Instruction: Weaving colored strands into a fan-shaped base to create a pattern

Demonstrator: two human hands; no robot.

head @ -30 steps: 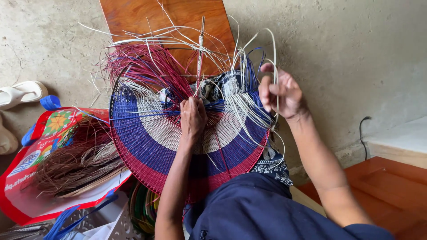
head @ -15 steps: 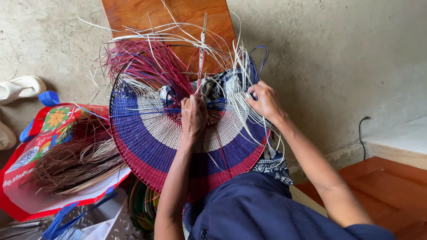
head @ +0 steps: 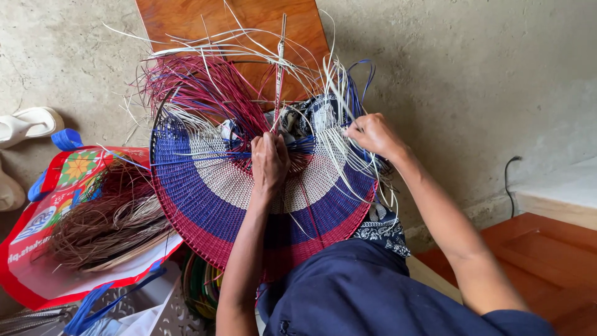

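A round woven piece [head: 205,199] with red, blue and cream bands rests on my lap, loose strands sticking up from its far side. My left hand [head: 268,160] lies near its centre, fingers pressed on the weave among red strands [head: 199,93]. My right hand [head: 371,134] is at the right rim, fingers pinched on a bundle of pale strands [head: 339,93]. A thin upright rib [head: 281,68] rises between the hands.
A red printed bag [head: 37,261] full of brown fibres [head: 106,218] lies at my left. White sandals [head: 28,124] sit at the left edge. A wooden board [head: 249,18] lies beyond the weave, a wooden ledge [head: 547,249] at right, concrete floor around.
My right hand has come down from a raised position above the rim to the right edge of the weave, drawing the pale strands with it. My left hand stays at the centre.
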